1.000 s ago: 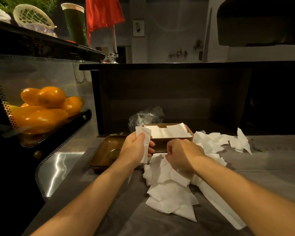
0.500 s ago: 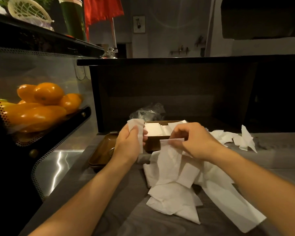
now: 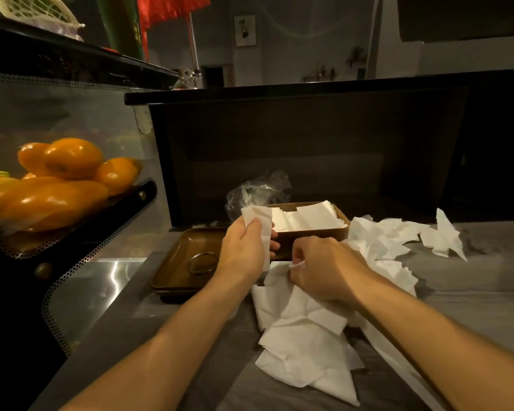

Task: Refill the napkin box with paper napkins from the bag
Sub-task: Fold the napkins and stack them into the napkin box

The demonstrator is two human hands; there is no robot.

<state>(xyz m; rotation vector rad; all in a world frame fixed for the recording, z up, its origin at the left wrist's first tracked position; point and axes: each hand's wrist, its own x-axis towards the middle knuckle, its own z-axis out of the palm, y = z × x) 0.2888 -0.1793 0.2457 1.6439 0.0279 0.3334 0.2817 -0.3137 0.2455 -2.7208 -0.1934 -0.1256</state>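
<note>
Napkin box: brown, open-topped, just beyond both hands – folded white napkins lie in it, stacked up to the rim and leaning at angles.
Left hand: raised in front of the box's left end, fingers and thumb curled round a folded napkin held upright, its top edge standing above the fingers.
Right hand: lower and just right of the left hand, fingers bent down, pinching an edge of paper in the loose napkin pile.
Loose napkin pile: spread flat on the grey counter under and nearer than the right hand; more crumpled napkins lie right of the box, beyond the right forearm.
Bag: clear plastic, crumpled, behind the box's left corner; contents cannot be made out.
Tray: brown, left of the left hand, with a metal ring lying in it.
Oranges: piled in a perforated metal holder, well left of both hands.
</note>
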